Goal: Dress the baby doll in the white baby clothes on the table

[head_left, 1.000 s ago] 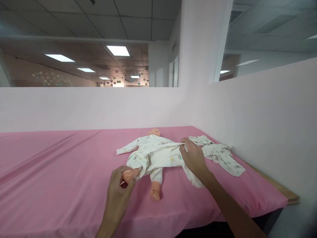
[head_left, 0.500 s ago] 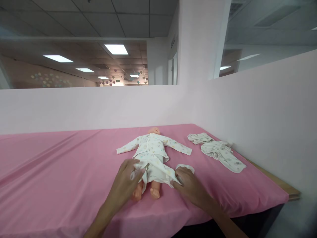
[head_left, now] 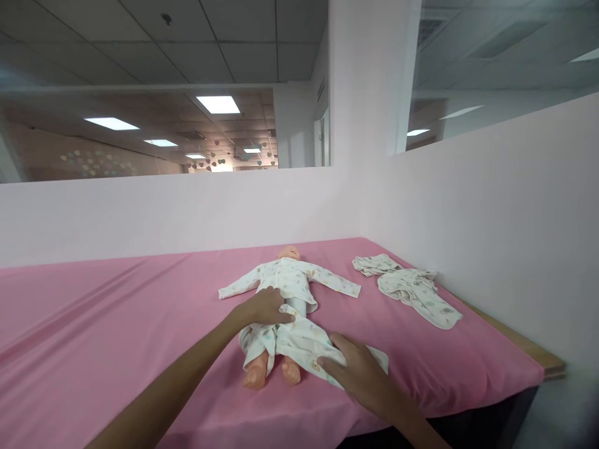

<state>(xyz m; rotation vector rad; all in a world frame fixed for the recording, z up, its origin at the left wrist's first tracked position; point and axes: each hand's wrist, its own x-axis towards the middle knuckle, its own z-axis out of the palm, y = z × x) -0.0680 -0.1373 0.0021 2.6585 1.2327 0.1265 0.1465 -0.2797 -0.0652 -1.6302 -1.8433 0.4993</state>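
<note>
A baby doll [head_left: 290, 252] lies on its back on the pink sheet, its head toward the wall. It wears a white patterned baby shirt [head_left: 285, 278] with sleeves spread wide. White printed baby trousers [head_left: 302, 342] lie around its hips and thighs, one leg stretched to the right; both doll feet [head_left: 255, 375] show below. My left hand [head_left: 266, 305] is closed on the waist edge of the trousers at the doll's belly. Over the stretched trouser leg, my right hand [head_left: 353, 368] loosely grips the cloth, thumb and forefinger apart on top; its other fingers are partly hidden.
More printed baby clothes [head_left: 416, 290] lie crumpled at the right of the pink sheet [head_left: 116, 337]. A bare wooden board edge [head_left: 515, 340] shows along the right wall. White walls [head_left: 187, 212] with windows above enclose the back and right.
My left hand has moved up to the waist of the trousers. My right hand has shifted down and right along the trouser leg, which now lies further out to the right.
</note>
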